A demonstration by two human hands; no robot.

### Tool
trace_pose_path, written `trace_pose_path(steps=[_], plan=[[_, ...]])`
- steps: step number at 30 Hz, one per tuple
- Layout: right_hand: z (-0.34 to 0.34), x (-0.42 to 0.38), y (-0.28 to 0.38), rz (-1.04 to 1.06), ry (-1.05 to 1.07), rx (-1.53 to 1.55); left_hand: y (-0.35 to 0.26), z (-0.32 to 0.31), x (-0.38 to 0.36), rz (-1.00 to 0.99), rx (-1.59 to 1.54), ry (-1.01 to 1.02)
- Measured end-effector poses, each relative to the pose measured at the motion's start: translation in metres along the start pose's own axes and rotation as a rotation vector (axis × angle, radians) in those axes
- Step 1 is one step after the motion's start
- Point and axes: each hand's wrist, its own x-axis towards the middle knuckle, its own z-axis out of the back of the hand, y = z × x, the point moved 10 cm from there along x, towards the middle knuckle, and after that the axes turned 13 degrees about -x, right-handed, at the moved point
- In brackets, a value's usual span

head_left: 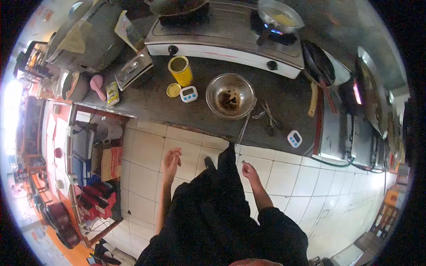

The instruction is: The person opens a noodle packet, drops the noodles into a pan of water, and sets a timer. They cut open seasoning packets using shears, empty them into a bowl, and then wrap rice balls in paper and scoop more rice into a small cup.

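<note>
My left hand [171,160] hangs over the tiled floor in front of the counter, fingers loosely bent and apart, holding nothing visible. On the other side of my body, my right hand [249,170] is closed in a pinch; a small pale spot shows at the fingertips, too small to name. Both hands are apart from the counter. Closest to them on the counter is a steel bowl [213,104] with dark brown residue inside. Tongs [243,128] lean at its side by the counter edge, and scissors [269,116] lie to the right.
A gas stove [222,52] carries a pan [281,17] over a lit blue flame. On the counter are a yellow can [185,79], its lid [173,91], a white timer [189,94] and another timer [294,138]. A shelf unit [71,153] stands left.
</note>
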Motion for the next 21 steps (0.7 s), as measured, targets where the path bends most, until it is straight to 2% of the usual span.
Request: trace_pose_path(steps=[3,5,8,11,12,15,17,18,19,21], plan=[[-0.031,0.063,-0.083,-0.338,-0.128,0.446,0.012,0.0,-0.032,0.129,0.008,0.11],[-0.048,0.088,-0.035,-0.408,-0.183,0.823,0.014,-0.006,-0.057,0.295,-0.256,0.172],[-0.059,0.105,0.022,-0.446,-0.265,1.148,-0.028,-0.007,-0.072,0.307,-0.127,0.312],[-0.038,0.109,0.061,-0.45,-0.406,1.336,-0.087,-0.004,-0.082,0.097,-0.235,0.389],[-0.033,0.107,0.07,-0.428,-0.403,1.345,-0.096,-0.005,-0.092,0.101,-0.297,0.49],[-0.024,0.11,0.057,-0.302,-0.242,1.162,-0.155,-0.054,-0.143,-0.152,-0.309,1.017],[-0.005,0.089,0.005,-0.644,-0.473,0.482,-0.166,-0.082,-0.18,-0.293,-0.24,1.368],[0.006,0.086,0.009,-0.438,-0.457,0.172,-0.166,-0.096,-0.181,-0.233,-0.173,1.377],[0.002,0.075,0.018,-0.356,-0.422,-0.034,-0.173,-0.114,-0.179,-0.175,-0.106,1.381],[-0.031,0.049,0.033,-0.334,-0.242,-0.212,-0.182,-0.135,-0.168,-0.365,-0.116,1.38]])
